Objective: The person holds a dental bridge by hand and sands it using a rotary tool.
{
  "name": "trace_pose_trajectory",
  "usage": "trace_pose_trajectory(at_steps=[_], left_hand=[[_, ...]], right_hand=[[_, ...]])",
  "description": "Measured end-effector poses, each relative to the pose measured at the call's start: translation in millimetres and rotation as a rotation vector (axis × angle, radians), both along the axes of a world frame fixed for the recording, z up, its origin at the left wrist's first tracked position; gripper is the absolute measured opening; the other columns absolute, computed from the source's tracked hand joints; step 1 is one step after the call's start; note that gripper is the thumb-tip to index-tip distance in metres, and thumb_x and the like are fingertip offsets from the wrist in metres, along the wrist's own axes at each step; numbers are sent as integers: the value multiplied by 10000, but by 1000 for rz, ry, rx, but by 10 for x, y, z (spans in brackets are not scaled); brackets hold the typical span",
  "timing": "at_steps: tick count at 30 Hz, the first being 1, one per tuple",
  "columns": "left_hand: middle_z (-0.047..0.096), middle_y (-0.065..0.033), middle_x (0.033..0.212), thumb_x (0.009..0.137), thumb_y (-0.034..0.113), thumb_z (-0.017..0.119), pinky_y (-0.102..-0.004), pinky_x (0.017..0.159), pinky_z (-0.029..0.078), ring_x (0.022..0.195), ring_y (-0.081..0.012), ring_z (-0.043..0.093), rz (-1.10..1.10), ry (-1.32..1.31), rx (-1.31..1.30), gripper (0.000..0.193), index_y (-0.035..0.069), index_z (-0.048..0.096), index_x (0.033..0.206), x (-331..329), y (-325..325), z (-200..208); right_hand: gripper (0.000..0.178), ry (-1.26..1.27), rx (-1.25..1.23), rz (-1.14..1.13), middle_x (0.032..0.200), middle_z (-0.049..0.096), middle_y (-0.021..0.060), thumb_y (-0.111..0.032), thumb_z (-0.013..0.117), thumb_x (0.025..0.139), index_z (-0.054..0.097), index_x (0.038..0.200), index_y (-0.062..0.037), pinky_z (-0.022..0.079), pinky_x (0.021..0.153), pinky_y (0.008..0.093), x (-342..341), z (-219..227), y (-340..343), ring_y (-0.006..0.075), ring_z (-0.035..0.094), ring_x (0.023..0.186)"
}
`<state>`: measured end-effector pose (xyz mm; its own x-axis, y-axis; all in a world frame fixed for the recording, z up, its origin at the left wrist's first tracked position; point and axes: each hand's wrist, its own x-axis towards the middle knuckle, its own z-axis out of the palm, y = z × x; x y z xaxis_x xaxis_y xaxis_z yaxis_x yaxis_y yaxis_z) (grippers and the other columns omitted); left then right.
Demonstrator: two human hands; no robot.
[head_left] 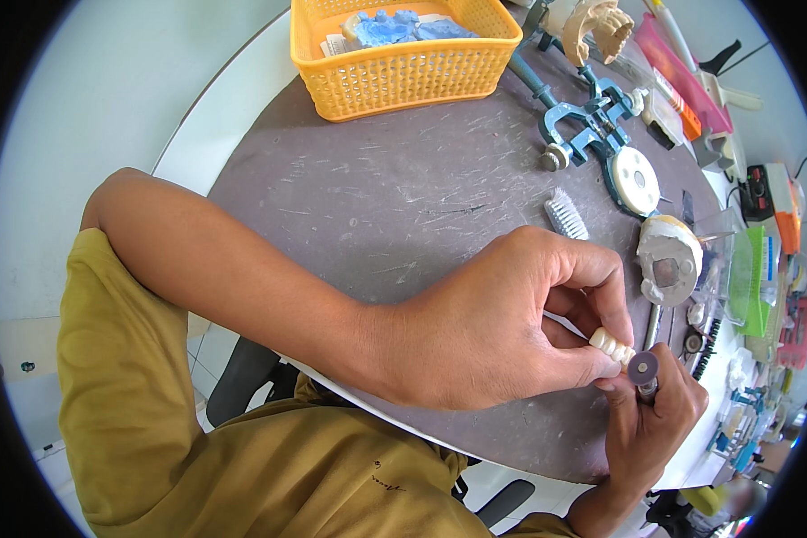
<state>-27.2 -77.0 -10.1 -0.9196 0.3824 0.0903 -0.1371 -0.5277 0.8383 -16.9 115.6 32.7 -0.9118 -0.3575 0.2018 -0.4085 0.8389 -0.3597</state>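
Between the thumb and fingers of my left hand [498, 327] is a small row of tooth-coloured dental crowns [606, 342]. My right hand [662, 414] grips a slim metal rotary handpiece [647, 392], tipped with a round purple-grey wheel [642, 368]. The wheel appears right against the near end of the crowns; whether they touch I cannot tell. Both hands meet above the right part of the table. Just beyond the left hand lies a white-bristled brush [566, 215]. A plaster dental model [669, 262] sits to the right of that brush.
A yellow basket [403, 85] with blue impression pieces [390, 29] stands at the back. Right of it is a blue articulator [592, 121] with a plaster cast. Boxes, a green tray [755, 278] and small tools crowd the right edge. Another person [726, 502] is at lower right.
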Motion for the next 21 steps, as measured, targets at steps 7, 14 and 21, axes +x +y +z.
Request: trace_pose_trajectory(at_steps=[7,14,21], left_hand=[[637,-73,848,804,-10,654,-235,763,538,814,-112,646,-1,1,-6,98,-16,559,827,-1,-9,8],[634,-78,848,803,-9,655,-238,764,538,811,-114,643,-5,-5,-5,103,-18,554,823,3,-13,16],[633,-84,848,800,-7,658,-241,766,538,811,-117,639,-9,-12,-5,108,-18,554,824,3,-18,21]], right_hand=[[558,5,-3,11,551,308,44,-457,730,752,418,662,-2,233,456,306,-6,-4,3,162,286,492],[556,-9,-21,1,556,304,41,-447,735,750,416,662,-1,227,457,303,3,9,-5,158,282,498],[564,6,-7,12,558,291,37,-448,734,752,400,655,-4,216,458,307,0,-8,3,157,271,500]])
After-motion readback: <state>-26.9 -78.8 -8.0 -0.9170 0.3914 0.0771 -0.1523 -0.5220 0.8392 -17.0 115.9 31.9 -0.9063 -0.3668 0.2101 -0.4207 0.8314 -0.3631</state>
